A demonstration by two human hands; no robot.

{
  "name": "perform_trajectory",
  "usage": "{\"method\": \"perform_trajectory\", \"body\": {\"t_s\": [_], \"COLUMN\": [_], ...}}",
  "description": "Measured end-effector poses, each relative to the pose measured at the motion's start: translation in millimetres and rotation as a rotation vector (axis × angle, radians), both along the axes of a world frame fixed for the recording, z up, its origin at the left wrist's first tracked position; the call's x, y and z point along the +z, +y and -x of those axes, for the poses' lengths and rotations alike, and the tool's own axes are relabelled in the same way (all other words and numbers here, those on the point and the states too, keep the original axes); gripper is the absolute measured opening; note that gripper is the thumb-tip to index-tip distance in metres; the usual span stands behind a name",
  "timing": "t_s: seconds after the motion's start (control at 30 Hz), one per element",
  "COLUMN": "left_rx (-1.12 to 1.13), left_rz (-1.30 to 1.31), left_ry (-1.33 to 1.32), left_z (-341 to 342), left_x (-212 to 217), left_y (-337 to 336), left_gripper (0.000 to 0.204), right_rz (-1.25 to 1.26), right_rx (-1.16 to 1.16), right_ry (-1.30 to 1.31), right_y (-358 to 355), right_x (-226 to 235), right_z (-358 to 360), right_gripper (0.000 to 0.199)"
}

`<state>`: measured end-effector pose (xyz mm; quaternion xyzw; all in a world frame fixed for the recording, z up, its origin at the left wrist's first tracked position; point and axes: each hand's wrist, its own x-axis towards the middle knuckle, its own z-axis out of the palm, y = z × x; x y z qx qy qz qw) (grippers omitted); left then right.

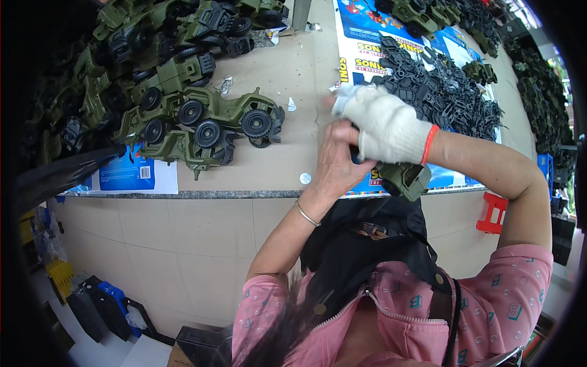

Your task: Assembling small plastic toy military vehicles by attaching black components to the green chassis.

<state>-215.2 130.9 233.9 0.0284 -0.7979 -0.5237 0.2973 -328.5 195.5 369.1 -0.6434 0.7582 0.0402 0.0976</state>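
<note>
Two hands together on green toy vehicle, right one gloved, its elbow bent outward

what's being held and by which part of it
The bare left hand seems to hold an olive-green plastic toy vehicle around its far part, mostly hidden. Whether the white-knit-gloved right hand above also grips it cannot be told.

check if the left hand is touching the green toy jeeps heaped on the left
Apart: the head view shows bare tabletop between the left hand and the nearest jeep in that heap.
</note>
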Motion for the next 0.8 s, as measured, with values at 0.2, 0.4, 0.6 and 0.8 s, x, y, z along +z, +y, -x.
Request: {"method": "perform_trajectory", "body": {"t_s": [0.2, 0.4, 0.6, 0.8], "left_rx": [0.046, 0.283, 0.228, 0.368], "left_rz": [-0.024, -0.485, 0.194, 0.733], "left_ry": [-0.027, -0.027, 0.181, -0.211], "left_z": [5, 0, 29, -43], "left_x": [6, 38, 91, 108], "left_y": [-4, -14, -33, -113], "left_gripper": [0.078, 0.076, 0.091, 0.096], "right_rz": [0.160, 0.538, 0.473, 0.639], "right_rx": [-0.234, -0.290, -0.631, -0.777], "right_ry": [-0.143, -0.293, -0.378, 0.534], "right_y": [12, 73, 132, 128], "right_x": [-5, 42, 7, 13], "right_z": [10, 14, 68, 275], "right_gripper": [0.059, 0.098, 0.083, 0.062]}}
